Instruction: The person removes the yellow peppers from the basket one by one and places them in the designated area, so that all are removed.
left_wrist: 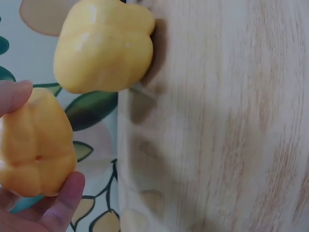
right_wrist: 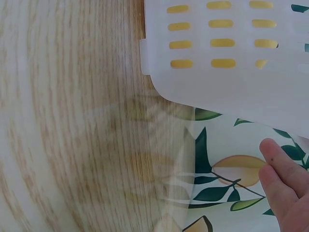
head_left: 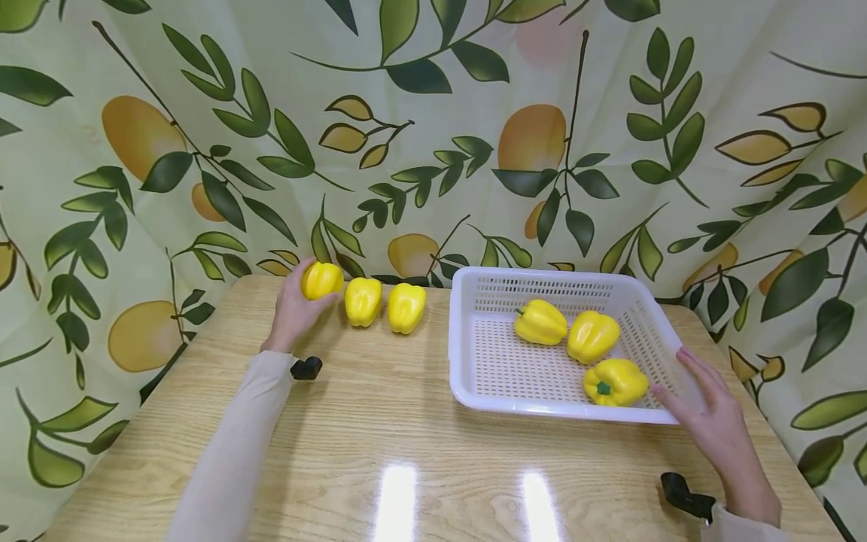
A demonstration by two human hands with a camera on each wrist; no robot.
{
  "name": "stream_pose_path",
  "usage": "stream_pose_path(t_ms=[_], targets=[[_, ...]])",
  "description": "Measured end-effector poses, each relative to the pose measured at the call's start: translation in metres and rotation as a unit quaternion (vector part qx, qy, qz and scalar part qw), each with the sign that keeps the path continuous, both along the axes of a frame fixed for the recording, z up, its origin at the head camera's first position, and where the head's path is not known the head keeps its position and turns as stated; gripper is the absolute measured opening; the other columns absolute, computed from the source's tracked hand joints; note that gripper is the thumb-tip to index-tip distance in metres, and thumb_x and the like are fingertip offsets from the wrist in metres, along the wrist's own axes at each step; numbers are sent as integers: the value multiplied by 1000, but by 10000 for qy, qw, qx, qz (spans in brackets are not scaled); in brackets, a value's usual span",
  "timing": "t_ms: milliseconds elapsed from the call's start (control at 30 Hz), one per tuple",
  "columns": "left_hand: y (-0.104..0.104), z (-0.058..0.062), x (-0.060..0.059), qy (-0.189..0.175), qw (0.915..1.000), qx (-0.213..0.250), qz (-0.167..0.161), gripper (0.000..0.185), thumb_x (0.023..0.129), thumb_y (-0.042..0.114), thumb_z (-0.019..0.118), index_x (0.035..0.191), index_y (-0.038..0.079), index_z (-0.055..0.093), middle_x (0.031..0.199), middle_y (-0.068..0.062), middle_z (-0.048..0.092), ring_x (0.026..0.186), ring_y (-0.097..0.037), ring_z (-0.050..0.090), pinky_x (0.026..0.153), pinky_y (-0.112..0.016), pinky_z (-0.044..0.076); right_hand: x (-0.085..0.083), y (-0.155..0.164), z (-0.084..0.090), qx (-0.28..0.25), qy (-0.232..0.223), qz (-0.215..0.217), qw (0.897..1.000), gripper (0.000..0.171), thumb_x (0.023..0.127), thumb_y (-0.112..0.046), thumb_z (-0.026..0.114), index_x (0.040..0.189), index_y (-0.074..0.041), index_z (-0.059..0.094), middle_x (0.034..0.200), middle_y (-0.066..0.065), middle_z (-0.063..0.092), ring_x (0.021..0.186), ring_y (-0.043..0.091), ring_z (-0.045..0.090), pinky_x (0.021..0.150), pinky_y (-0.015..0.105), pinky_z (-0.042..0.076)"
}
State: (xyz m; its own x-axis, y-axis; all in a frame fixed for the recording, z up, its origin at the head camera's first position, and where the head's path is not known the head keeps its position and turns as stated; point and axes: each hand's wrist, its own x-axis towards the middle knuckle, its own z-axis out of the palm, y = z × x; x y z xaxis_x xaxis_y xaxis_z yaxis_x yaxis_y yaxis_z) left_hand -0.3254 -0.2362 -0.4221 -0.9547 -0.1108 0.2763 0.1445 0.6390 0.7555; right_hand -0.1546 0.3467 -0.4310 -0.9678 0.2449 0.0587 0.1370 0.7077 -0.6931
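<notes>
A: What do I have in the left hand (head_left: 293,312)?

B: From my screen, its fingers (left_wrist: 65,203) curl round the end pepper (head_left: 321,280) at the far edge of the wooden table (head_left: 352,436). The left wrist view shows that pepper (left_wrist: 35,145) pinched between fingertip and thumb, with its base facing the camera.

A: What lies around that grip?

B: Just beside the held pepper, toward the basket side, sits the second pepper (head_left: 363,301). The third pepper (head_left: 406,307) is next past it, close by. In the left wrist view the second pepper (left_wrist: 104,46) rests on the table edge, apart from the held one, with the leaf-print cloth (left_wrist: 94,108) behind both.

A: And the right hand (head_left: 718,429)?

B: I read it as loose, with straight fingers and nothing in it. It lies at the near right corner of the white basket (head_left: 467,376), fingertips at the rim; I cannot tell whether they touch. The right wrist view shows only its fingers (right_wrist: 280,169) just below the basket's slotted wall (right_wrist: 241,82).

A: What is nearest those fingertips?

B: The pepper with the green stem (head_left: 615,382) lies inside the basket, just beyond them. Two more peppers (head_left: 565,330) lie farther in, touching each other.
</notes>
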Motion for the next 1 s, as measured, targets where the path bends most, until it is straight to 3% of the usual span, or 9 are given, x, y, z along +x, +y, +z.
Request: stream_pose_path(t_ms=[300,633,1000], targets=[[-3,-10,-5,-144,9999,30,71,75,85,13,76,149,10,37,151,-22,40,132,-43,41,109,-60,35,-1,0,-1,10,24,-9,10000,81,97,-40,59,159,-12,17,167,18,4,140,61,19,92,79,31],[-7,-15,-7,-517,9986,-22,114,80,86,15,74,153,10,31,153,-23,37,134,-45,39,110,-61,33,-2,1,-1,70,-37,-57,10000,81,97,-41,59,159,-13,16,166,20,4,137,62,23,91,79,33],[-10,-22,-11,-861,9961,19,205,79,87,17,74,152,10,30,152,-24,36,131,-46,40,110,-61,33,-1,0,-2,8,14,-42,10000,80,97,-39,59,159,-14,17,167,17,3,141,60,18,92,80,30]])
